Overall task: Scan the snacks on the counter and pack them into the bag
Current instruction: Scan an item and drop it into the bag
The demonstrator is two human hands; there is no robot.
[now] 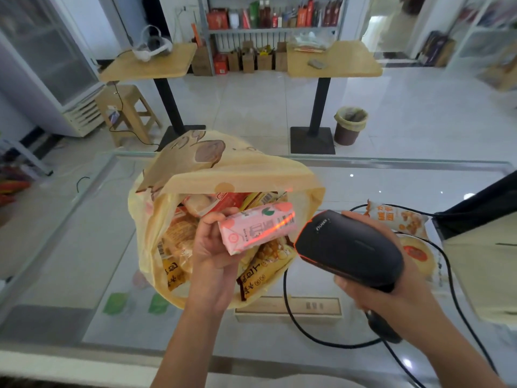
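Forearms were nearest cam, both at bottom edge. Left hand (212, 247) had fingers + thumb curled round lower-left end of pink carton (257, 228), thumb on its top edge, fingers underneath. Carton was tilted, right end higher, sticking out to the right of that hand. It was held in air right over open mouth of bag (223, 175), not inside it. Barcode side faced up, w/ red scan line (282, 223) across it.

Right hand (383, 292) gripped black scanner (349, 247) by the handle, fingers wrapped round. Scanner head pointed left at carton, nose just beside carton's right end, small gap, not touching. Orange glow showed round scanner's front rim. Black cable (291, 317) ran from handle base and looped over glass worktop (84, 247).

Bag was yellowish printed plastic, sat on worktop, mouth open toward cam, back flap up. Inside were several snack packs (179, 236). Brown/yellow bar pack (263, 273) leaned at front right, red pack (232, 200) lay at back, partly under carton.

On worktop right of scanner, apart from bag, lay an orange/white snack pack (397, 219). Round yellow pack (416, 254) was nearer cam, partly hidden behind scanner + right hand. Dark slanted object (481, 203) was at far right edge, couldn't tell what. Wooden box (288, 306) showed thru glass below bag.

Bkgd: two wooden tables (151, 63), stool (126, 107), lined bin (349, 126), shelf (274, 29) w/ goods.
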